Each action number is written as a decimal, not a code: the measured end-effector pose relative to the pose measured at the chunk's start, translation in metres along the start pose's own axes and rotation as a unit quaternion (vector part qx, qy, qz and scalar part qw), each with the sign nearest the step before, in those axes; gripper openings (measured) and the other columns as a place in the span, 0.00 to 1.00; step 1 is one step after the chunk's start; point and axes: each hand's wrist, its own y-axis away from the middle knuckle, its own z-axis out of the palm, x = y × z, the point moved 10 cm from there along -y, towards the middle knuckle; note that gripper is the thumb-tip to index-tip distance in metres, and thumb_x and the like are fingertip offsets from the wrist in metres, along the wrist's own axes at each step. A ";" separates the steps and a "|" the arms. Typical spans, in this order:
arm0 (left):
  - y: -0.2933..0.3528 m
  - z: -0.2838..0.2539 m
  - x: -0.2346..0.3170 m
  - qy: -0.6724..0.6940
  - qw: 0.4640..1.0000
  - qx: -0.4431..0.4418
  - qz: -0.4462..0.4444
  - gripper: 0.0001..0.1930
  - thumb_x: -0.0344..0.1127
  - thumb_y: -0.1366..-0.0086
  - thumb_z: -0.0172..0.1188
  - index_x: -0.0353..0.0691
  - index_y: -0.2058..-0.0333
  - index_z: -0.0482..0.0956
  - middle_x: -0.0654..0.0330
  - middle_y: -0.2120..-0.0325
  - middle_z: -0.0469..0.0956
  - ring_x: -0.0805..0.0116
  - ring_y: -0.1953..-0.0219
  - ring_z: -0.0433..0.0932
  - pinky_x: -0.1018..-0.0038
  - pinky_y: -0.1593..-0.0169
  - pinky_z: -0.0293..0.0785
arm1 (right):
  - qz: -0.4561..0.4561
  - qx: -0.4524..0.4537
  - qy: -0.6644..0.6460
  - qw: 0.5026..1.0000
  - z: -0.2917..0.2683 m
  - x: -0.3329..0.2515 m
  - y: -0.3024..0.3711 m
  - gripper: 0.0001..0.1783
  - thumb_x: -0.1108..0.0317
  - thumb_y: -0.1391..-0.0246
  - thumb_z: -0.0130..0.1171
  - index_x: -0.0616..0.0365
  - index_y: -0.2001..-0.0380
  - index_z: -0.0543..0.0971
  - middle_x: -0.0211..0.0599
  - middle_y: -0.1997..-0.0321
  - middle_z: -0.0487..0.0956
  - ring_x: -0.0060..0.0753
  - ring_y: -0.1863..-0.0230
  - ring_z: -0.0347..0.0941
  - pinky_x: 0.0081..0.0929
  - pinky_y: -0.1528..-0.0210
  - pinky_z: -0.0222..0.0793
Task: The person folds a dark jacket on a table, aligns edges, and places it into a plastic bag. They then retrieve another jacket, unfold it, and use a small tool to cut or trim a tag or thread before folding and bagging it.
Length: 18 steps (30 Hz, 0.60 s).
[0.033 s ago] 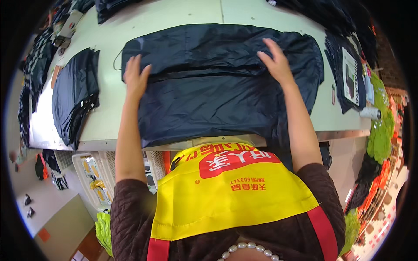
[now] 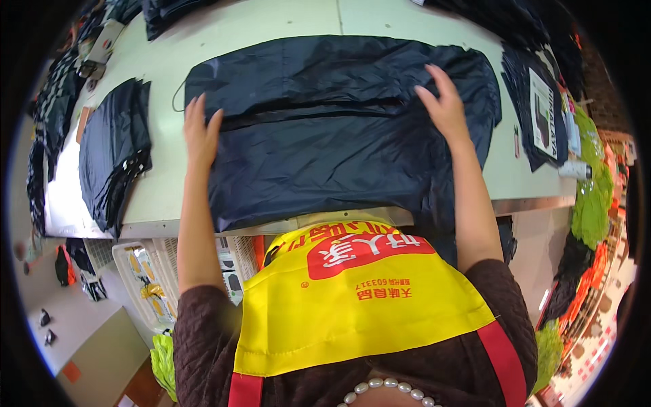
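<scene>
A large sheet-like piece of shiny dark navy fabric (image 2: 319,163) lies spread on the pale table in front of me. A deep fold runs across its middle, and a thin cord loop (image 2: 178,97) sticks out at its left end. My left hand (image 2: 201,132) is at the fabric's left edge, its fingers stretched out and the thumb apart. Over the right part of the fabric, my right hand (image 2: 444,108) is also open, thumb and fingers spread. Neither hand grips the cloth; whether the fingertips press on it I cannot tell.
To the left lies a stack of folded dark pieces (image 2: 116,152). At the right are more dark pieces with a printed white label (image 2: 542,112), beside a white roll (image 2: 575,169). Dark bundles sit along the far edge. A white plastic basket (image 2: 144,285) stands below the table's front edge.
My right hand has shifted slightly to the right across the fabric. My left hand has moved a little to the left and down. Both stay open.
</scene>
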 end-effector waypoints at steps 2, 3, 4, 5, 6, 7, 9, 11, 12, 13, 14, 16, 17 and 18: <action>0.041 -0.018 0.009 -0.018 0.998 -0.066 -0.001 0.23 0.37 0.39 0.57 0.36 0.46 0.68 0.44 0.47 0.67 0.47 0.42 0.63 0.62 0.40 0.58 | 0.049 0.067 0.057 0.995 -0.069 0.020 0.061 0.26 0.64 0.51 0.60 0.65 0.49 0.70 0.51 0.44 0.70 0.48 0.41 0.64 0.33 0.39 0.56; 0.069 -0.016 0.005 -0.026 0.994 -0.104 0.019 0.24 0.38 0.40 0.58 0.37 0.46 0.68 0.44 0.48 0.68 0.47 0.42 0.63 0.60 0.39 0.57 | 0.096 0.091 0.098 0.986 -0.095 0.037 0.102 0.29 0.65 0.50 0.60 0.66 0.47 0.67 0.53 0.43 0.67 0.50 0.40 0.62 0.35 0.39 0.55; 0.103 -0.004 0.005 -0.088 0.981 -0.169 0.036 0.29 0.44 0.41 0.59 0.38 0.44 0.66 0.45 0.44 0.65 0.48 0.39 0.59 0.56 0.38 0.53 | 0.184 0.132 0.175 0.958 -0.121 0.069 0.160 0.31 0.66 0.50 0.60 0.67 0.45 0.64 0.54 0.41 0.65 0.50 0.39 0.60 0.36 0.38 0.54; 0.140 0.010 0.004 -0.204 0.939 -0.276 0.028 0.35 0.52 0.43 0.58 0.40 0.41 0.62 0.46 0.40 0.58 0.49 0.35 0.52 0.53 0.36 0.45 | 0.252 0.171 0.164 0.938 -0.142 0.086 0.215 0.32 0.66 0.49 0.60 0.68 0.44 0.63 0.52 0.43 0.66 0.47 0.40 0.60 0.35 0.40 0.56; 0.165 0.010 -0.002 -0.229 0.938 -0.255 0.049 0.39 0.57 0.44 0.56 0.42 0.39 0.57 0.47 0.36 0.51 0.50 0.33 0.46 0.52 0.35 0.38 | 0.315 0.259 0.080 0.909 -0.154 0.113 0.281 0.30 0.65 0.48 0.59 0.68 0.44 0.63 0.48 0.46 0.68 0.41 0.43 0.63 0.32 0.42 0.59; 0.171 0.005 -0.004 -0.219 0.941 -0.253 0.037 0.40 0.57 0.44 0.56 0.42 0.38 0.56 0.47 0.36 0.50 0.50 0.33 0.45 0.52 0.35 0.37 | 0.401 0.317 -0.022 0.859 -0.153 0.148 0.357 0.27 0.65 0.47 0.57 0.66 0.46 0.65 0.43 0.49 0.69 0.35 0.47 0.65 0.27 0.46 0.61; 0.168 0.005 -0.007 -0.225 0.941 -0.253 -0.005 0.41 0.58 0.45 0.56 0.43 0.38 0.55 0.47 0.36 0.49 0.51 0.33 0.45 0.50 0.35 0.36 | 0.707 0.261 -0.312 0.579 -0.077 0.171 0.497 0.18 0.54 0.43 0.45 0.58 0.69 0.74 0.38 0.72 0.76 0.34 0.73 0.71 0.32 0.68 0.70; 0.145 0.017 0.035 -0.143 0.973 -0.176 0.040 0.34 0.49 0.45 0.60 0.42 0.42 0.62 0.49 0.40 0.58 0.52 0.36 0.53 0.50 0.37 0.43 | 0.747 0.227 -0.552 0.294 0.030 0.110 0.543 0.24 0.52 0.43 0.37 0.62 0.70 0.74 0.42 0.74 0.77 0.39 0.73 0.74 0.37 0.66 0.74; 0.131 0.029 0.075 -0.101 0.979 -0.159 0.077 0.30 0.44 0.45 0.61 0.41 0.45 0.66 0.49 0.43 0.63 0.53 0.38 0.58 0.52 0.38 0.48 | 0.761 0.150 -0.510 0.372 0.056 0.084 0.534 0.25 0.53 0.44 0.41 0.68 0.64 0.74 0.45 0.68 0.78 0.43 0.65 0.75 0.39 0.58 0.74; 0.123 0.051 0.123 -0.010 0.973 -0.194 0.123 0.26 0.39 0.46 0.61 0.40 0.48 0.69 0.50 0.46 0.67 0.53 0.41 0.62 0.55 0.40 0.53 | 0.729 0.140 -0.571 0.349 0.100 0.093 0.550 0.25 0.53 0.45 0.42 0.67 0.60 0.73 0.47 0.63 0.77 0.44 0.61 0.75 0.40 0.56 0.73; 0.122 0.072 0.169 0.079 0.959 -0.221 0.158 0.23 0.35 0.47 0.62 0.39 0.52 0.72 0.51 0.50 0.71 0.54 0.45 0.66 0.58 0.42 0.59 | 0.696 0.120 -0.627 0.329 0.141 0.108 0.562 0.26 0.52 0.45 0.44 0.66 0.56 0.73 0.48 0.58 0.77 0.45 0.57 0.75 0.42 0.53 0.72; 0.149 0.116 0.253 0.193 0.902 -0.271 0.276 0.21 0.32 0.46 0.61 0.39 0.52 0.73 0.51 0.52 0.73 0.52 0.47 0.69 0.62 0.44 0.63 | 0.589 0.163 -0.616 0.498 0.125 0.087 0.466 0.27 0.50 0.46 0.47 0.59 0.51 0.71 0.46 0.51 0.74 0.43 0.50 0.71 0.45 0.51 0.71; 0.169 0.138 0.286 0.260 0.857 -0.316 0.312 0.21 0.34 0.45 0.61 0.39 0.51 0.72 0.50 0.52 0.73 0.53 0.46 0.69 0.63 0.44 0.63 | 0.534 0.209 -0.647 0.503 0.117 0.079 0.425 0.28 0.49 0.46 0.48 0.56 0.49 0.71 0.45 0.47 0.72 0.43 0.47 0.69 0.47 0.50 0.70; 0.191 0.165 0.306 0.277 0.820 -0.395 0.309 0.24 0.42 0.42 0.58 0.41 0.48 0.70 0.49 0.48 0.69 0.54 0.42 0.65 0.58 0.40 0.58 | 0.490 0.285 -0.745 0.352 0.125 0.084 0.407 0.27 0.50 0.46 0.47 0.53 0.46 0.70 0.43 0.44 0.71 0.43 0.44 0.67 0.48 0.48 0.69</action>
